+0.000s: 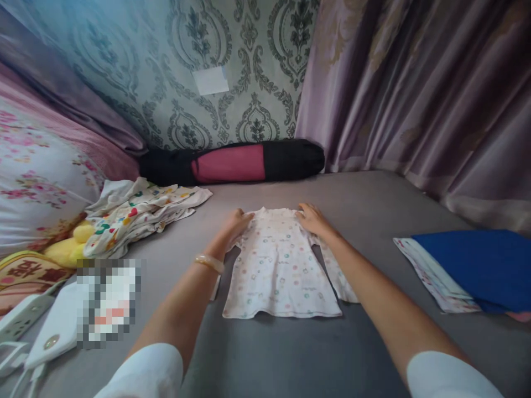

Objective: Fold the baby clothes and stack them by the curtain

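Note:
A small white long-sleeved shirt (pixel 282 265) with tiny pastel prints lies spread flat on the grey bed cover, its collar pointing away from me and its hem towards me. At its left shoulder edge, my left hand (pixel 237 225) pinches the fabric between thumb and fingers. My right hand (pixel 313 221) is closed on the opposite shoulder, beside the collar. Both sleeves run down along the shirt's sides, partly hidden under my forearms. A pale bangle (pixel 209 263) circles my left wrist.
Rumpled printed clothes (pixel 145 213) lie at left near a floral pillow (pixel 41 177) and a yellow plush (pixel 68 249). A power strip (pixel 27 315) and a white device (pixel 62 315) lie front left. Folded blue cloth (pixel 477 265) sits at right. A black-and-red roll (pixel 232 163) borders the wall.

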A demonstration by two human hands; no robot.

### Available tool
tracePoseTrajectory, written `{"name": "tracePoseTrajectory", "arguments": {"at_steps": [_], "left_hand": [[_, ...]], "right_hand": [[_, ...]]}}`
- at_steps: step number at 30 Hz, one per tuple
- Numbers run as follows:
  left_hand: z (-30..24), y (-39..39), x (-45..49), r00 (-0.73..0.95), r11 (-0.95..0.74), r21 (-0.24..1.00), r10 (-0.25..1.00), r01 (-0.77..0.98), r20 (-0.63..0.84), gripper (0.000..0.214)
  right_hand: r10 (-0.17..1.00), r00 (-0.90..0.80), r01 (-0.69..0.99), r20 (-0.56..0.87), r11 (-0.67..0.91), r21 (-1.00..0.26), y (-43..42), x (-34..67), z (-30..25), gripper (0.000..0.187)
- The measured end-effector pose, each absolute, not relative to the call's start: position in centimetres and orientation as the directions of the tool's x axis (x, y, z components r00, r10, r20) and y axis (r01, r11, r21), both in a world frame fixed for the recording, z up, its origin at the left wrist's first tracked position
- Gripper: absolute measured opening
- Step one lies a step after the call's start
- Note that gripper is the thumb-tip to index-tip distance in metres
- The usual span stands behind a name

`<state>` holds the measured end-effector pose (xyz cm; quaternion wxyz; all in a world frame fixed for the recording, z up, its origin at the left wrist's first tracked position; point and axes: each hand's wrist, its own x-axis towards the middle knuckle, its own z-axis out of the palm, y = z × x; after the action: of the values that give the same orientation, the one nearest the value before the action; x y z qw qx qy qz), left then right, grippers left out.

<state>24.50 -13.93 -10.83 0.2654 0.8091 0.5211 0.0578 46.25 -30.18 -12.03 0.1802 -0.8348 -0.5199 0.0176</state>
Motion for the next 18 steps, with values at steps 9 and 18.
{"name": "tracePoseTrajectory", "arguments": {"at_steps": [9,18], "left_hand": [[-9.5,-14.3,14.7,0.597,-0.119,0.811,0.739,0.572,-0.312,0.048],[-9.7,-15.5,15.3,0.446,0.074,0.878,0.839,0.473,-0.311,0.044]], "right_hand": [[0.94,0.314,0.821,-0.132,-0.339,-0.459,-44.6,44.7,-9.6,0.021],[0.998,0.024,0.908,-0.057,-0.046,-0.416,-50.6,41.7,-9.8,0.028]]}}
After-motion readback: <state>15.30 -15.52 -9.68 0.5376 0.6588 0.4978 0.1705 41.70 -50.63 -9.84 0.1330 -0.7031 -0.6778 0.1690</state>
